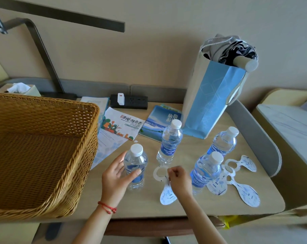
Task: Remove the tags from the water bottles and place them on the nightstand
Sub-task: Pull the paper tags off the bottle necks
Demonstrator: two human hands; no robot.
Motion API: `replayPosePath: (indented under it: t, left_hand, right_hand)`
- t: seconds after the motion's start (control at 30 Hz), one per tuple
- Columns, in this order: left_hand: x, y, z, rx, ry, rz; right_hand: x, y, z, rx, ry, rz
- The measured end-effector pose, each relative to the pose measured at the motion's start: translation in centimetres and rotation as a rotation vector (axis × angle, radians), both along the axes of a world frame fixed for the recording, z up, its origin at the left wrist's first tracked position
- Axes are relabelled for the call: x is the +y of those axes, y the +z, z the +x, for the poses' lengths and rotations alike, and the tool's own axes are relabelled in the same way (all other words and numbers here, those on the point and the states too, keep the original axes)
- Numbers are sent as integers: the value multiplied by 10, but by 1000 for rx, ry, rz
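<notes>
The wicker basket (pixel 35 147) runs off the left edge; its wall hides part of the tissue box (pixel 21 89) and the papers (pixel 103 138); the right hand (pixel 180 180) covers the middle of 1 tag (pixel 164 187); print on the right-side tags (pixel 244 184) is too small to read.

Landmark: Aquafina bottle (pixel 169 141), upright on nightstand (pixel 149 205).
Wicker basket (pixel 40 152) stood far left of it, on nightstand.
Brochures (pixel 122 125) lay behind-left; power strip (pixel 129 101) further behind.
Paper bag (pixel 210 103) stood behind-right.
Two bottles (pixel 223 142) (pixel 206 170) stood right.
Loose tags (pixel 240 180) lay right of those.
Fourth bottle (pixel 135 166) stood front-left, in left hand (pixel 115 176).
Tag (pixel 165 184) lay directly in front, pinched by right hand (pixel 179 180).
</notes>
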State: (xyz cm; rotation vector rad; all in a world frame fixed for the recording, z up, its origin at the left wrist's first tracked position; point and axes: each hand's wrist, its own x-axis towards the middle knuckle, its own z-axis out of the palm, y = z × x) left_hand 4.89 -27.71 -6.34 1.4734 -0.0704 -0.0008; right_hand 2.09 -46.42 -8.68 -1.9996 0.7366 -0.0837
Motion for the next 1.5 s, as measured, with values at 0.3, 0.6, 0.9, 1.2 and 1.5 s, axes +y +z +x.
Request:
replayPosePath:
  t: [0.3, 0.6, 0.9, 1.2, 1.5]
  left_hand:
    - [1, 1, -2, 5, -16, 12]
    - [0, -2, -4, -40, -29, 40]
    - [4, 1, -2, -61, -94, 58]
    - [0, 2, 6, -87, -129, 97]
    - [-4, 3, 16, -103, -171, 140]
  right_hand:
    - [4, -33, 22, 211, -14, -22]
    - [7, -8, -8, 46, 68, 79]
    - [-9, 77, -71, -599, 39, -195]
    - [-46, 60, -72, -572, -270, -383]
    - [-59, 46, -55, -361, -149, 9]
